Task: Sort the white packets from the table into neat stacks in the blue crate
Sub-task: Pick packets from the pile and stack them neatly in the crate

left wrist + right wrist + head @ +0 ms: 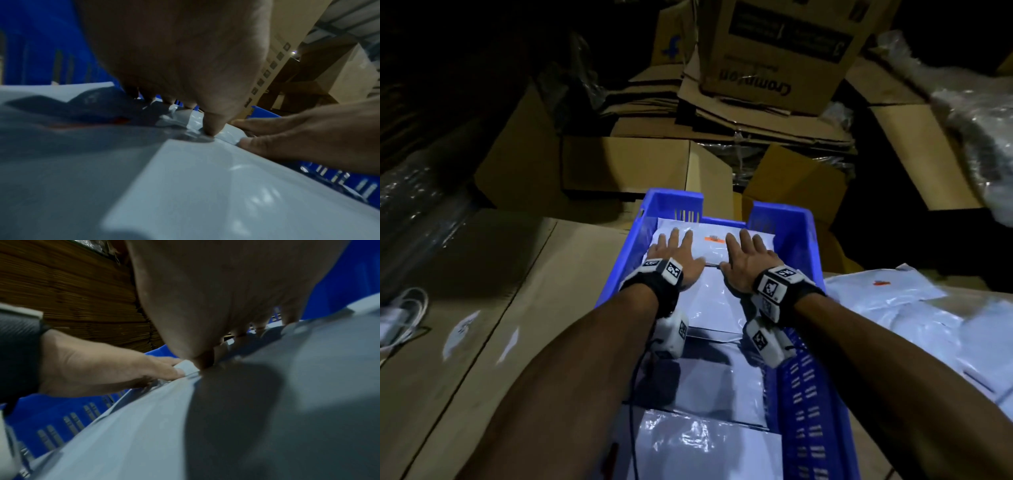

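white packet [707,245] at blue crate [796,240] far end, long axis crosswise | left hand [676,255], right hand [748,258] flat, pressing, gripping nothing | loose packets [887,291] right of crate, right hand nearer

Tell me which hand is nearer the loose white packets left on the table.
Right. The right hand presses a packet in the blue crate, on the side toward the loose packets; the left hand lies farther away.

Both forearms are bare. Each wrist carries a black strap [806,294] holding white blocks printed with black-and-white square markers [772,287]. A thin black cable [635,373] hangs under the left wrist.
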A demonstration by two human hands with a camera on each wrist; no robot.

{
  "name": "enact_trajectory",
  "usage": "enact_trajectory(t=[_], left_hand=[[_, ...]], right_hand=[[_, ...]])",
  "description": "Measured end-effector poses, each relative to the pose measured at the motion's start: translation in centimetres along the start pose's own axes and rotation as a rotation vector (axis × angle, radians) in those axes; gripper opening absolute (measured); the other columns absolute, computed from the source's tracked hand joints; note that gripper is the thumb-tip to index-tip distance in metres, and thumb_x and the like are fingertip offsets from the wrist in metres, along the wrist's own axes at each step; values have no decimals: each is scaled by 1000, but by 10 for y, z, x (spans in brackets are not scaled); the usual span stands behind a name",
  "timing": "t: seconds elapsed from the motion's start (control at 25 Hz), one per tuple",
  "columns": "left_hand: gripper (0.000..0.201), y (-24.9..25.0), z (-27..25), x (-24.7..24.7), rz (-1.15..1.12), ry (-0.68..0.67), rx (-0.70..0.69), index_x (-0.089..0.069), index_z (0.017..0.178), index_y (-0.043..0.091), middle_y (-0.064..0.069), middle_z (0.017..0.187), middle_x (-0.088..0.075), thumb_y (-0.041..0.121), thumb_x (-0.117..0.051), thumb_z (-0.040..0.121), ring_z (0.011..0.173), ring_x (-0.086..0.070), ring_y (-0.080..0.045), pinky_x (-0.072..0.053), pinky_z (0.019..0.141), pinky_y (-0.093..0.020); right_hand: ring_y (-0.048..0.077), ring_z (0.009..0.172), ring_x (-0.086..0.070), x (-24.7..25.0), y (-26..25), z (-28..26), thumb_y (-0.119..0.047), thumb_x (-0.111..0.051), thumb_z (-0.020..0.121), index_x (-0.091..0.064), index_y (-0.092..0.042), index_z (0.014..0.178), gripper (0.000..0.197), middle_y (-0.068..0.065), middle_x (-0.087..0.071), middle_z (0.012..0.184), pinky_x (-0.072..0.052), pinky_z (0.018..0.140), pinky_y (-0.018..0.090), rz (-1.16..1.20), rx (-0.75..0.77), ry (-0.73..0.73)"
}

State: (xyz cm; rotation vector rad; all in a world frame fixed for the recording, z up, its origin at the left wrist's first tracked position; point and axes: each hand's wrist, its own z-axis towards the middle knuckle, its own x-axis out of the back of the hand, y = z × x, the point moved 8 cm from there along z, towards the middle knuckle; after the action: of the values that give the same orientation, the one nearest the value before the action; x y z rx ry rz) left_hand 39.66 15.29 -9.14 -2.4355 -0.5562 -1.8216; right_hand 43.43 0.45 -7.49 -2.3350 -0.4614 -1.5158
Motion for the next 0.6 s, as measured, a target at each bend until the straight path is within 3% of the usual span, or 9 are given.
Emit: enact_trajectory(t=[0.16,0.28,0.36,0.48,0.6], left_hand=[[79,-11,-1,-3,-110,-32,62,-6,155,21,-5,163,0,59,-35,92,149,-5,-29,-11,120,-44],[78,-6,-3,8,-139,32,59,-17,151,15,-10,160,-15,52,-42,87,145,-16,-32,-20,117,-45],[73,-1,-12,25,-116,91,26,-27,146,11,-12,153,-28,47,-46,86,140,-25,-32,-26,114,-44],[48,15,-36,58,-37,145,-46,-48,130,9,-13,138,-48,37,-45,91,127,-42,-31,-35,102,-40],[38,45,-78,88,-12,233,-129,-56,122,11,-12,130,-54,33,-42,94,120,-48,-33,-38,95,-38]], right_hand=[[34,151,6,-7,12,-1,-51,-27,101,6,-21,157,71,9,14,164,-10,120,49,69,-60,-55],[34,151,2,-2,12,-2,-52,-30,100,2,-18,157,73,11,11,164,-13,120,49,76,-89,-49],[35,149,-8,10,11,-5,-51,-36,98,-13,-14,154,71,13,-4,163,-21,117,50,55,-92,-18],[33,137,-35,37,9,-24,-49,-42,96,-44,-15,137,54,13,-38,149,-36,108,46,19,-53,-3],[28,130,-47,66,15,-72,-50,-43,99,-47,-22,140,50,7,-50,145,-39,101,37,102,-2,43]])
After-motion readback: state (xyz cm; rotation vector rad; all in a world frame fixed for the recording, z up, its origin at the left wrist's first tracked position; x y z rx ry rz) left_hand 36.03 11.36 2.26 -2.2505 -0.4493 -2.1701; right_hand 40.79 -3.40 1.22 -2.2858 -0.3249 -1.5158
